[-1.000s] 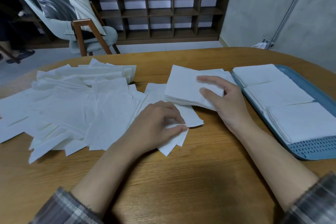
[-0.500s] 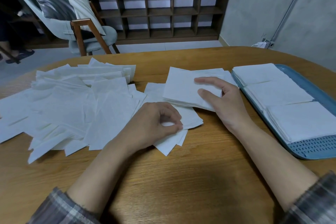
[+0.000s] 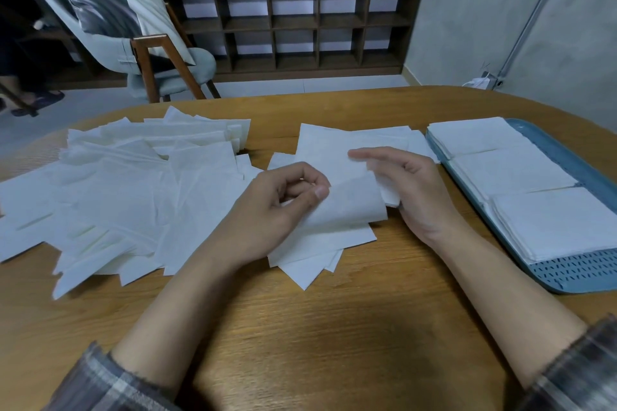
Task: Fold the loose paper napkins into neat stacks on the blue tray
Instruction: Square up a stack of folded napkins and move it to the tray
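Centrally, left fingers [image 3: 315, 192] pinching napkin [image 3: 350, 207], right fingers [image 3: 367, 154] behind it (grip unclear), loose pile [image 3: 133, 183] beside

Dark cubby shelf [image 3: 300, 20] against grey wall [image 3: 484, 10]; pale chair [image 3: 143, 53] beside it.

Showing no readable text, label, brand, number or sign anywhere in view.
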### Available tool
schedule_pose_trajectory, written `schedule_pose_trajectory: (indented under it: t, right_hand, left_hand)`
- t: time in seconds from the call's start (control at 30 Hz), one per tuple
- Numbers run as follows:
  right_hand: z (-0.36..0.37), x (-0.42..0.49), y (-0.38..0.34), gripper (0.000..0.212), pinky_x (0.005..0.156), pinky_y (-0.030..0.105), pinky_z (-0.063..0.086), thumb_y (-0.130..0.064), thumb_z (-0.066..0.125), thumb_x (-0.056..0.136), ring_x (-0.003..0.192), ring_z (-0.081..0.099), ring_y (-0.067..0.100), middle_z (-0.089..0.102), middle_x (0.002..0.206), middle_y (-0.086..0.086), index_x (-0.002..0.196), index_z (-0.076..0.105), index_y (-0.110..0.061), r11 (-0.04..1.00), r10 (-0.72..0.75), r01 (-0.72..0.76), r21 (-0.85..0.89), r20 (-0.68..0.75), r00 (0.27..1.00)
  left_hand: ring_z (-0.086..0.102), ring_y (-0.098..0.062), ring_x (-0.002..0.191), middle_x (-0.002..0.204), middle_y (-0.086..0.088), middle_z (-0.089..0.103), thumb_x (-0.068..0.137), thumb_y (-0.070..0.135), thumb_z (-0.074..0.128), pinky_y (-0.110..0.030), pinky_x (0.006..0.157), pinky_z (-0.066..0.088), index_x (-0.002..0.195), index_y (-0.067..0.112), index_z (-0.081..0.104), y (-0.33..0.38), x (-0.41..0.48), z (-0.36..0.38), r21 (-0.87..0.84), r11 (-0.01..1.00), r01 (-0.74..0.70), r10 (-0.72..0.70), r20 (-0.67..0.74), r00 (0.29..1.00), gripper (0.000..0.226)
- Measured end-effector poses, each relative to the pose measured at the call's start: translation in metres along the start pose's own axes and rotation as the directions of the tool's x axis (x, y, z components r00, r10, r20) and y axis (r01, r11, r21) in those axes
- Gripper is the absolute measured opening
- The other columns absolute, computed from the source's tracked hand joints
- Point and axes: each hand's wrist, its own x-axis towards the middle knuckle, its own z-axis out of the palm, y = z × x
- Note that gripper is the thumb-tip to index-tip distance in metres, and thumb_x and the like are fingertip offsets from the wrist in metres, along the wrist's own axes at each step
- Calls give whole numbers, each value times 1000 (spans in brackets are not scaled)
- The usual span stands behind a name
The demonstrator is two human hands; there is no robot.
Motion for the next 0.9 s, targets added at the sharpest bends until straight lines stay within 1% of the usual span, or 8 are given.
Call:
schedule_pose_trajectory:
  t: [0.13, 0.2, 0.27, 0.4, 0.47, 0.57, 0.7, 0.9]
  right_hand:
    - [2, -5, -6, 38, 88, 28, 52, -53, 61, 94, 102, 73, 14, 81, 104, -1, 94, 85, -23, 989, 94, -107, 104, 123, 988]
    - [5, -10, -6, 32, 83, 26, 54, -46, 74, 94, 97, 75, 14, 81, 98, 2, 95, 84, -16, 999, 31, -29, -19, 133, 991]
    - [7, -10, -7, 19, 84, 25, 57, -29, 74, 98, 99, 76, 15, 82, 101, 0, 102, 83, -13, 997, 0, 7, -81, 94, 996]
    - [1, -5, -6, 13, 88, 32, 56, -22, 69, 101, 101, 76, 19, 81, 104, 3, 100, 81, -17, 997, 53, -51, 61, -37, 998]
    - [-2, -3, -5, 13, 96, 43, 55, -18, 69, 101, 107, 74, 27, 79, 111, 9, 102, 81, -13, 989, 73, -66, 131, -52, 996]
    - [0, -2, -5, 16, 98, 40, 54, -16, 69, 99, 114, 73, 24, 78, 119, 7, 111, 79, -16, 982, 84, -83, 167, 3, 996]
    - [4, -4, -6, 41, 100, 37, 51, -29, 75, 87, 122, 69, 20, 75, 127, 1, 127, 74, -24, 975, 116, -131, 181, 93, 989]
    - [5, -6, -8, 47, 112, 43, 48, -27, 79, 91, 128, 65, 16, 70, 137, -7, 136, 69, -35, 986, 111, -128, 107, 155, 982]
  left_hand:
    - [56, -3, 69, 75, -1, 69, 102, 20, 68, -11, 65, 39, 97, 19, 76, 1, 1, 4, -37, 998, -48, 40, -188, 981, 9]
    - [65, 0, 82, 87, 6, 76, 100, 19, 72, -13, 73, 44, 98, 21, 77, 0, 2, 6, -28, 998, -52, 42, -278, 960, 6]
    - [69, -4, 88, 86, 4, 75, 97, 24, 76, -20, 76, 49, 107, 26, 76, -1, 2, 7, -37, 998, -47, 32, -323, 946, 10]
    - [72, -9, 90, 104, 11, 72, 93, 21, 81, -26, 69, 59, 125, 30, 63, 0, 0, 4, -54, 997, -53, 33, -326, 945, 38]
    - [74, -8, 84, 110, 9, 74, 94, 10, 78, -26, 64, 60, 120, 21, 66, 1, 1, 4, -131, 989, -69, 24, -316, 948, 31]
    - [56, -2, 66, 100, 11, 78, 96, 12, 76, -15, 62, 42, 102, 22, 80, -6, 2, 4, -35, 996, -77, 59, -359, 932, 12]
    - [49, -32, 69, 91, 0, 78, 96, 25, 77, -33, 63, 37, 99, 35, 83, -9, 4, 3, 26, 999, -38, 46, -386, 921, 12]
    - [34, -11, 59, 75, -18, 63, 95, 28, 79, -21, 56, 28, 98, 37, 84, -5, 3, 6, 26, 999, -22, 30, -363, 931, 11]
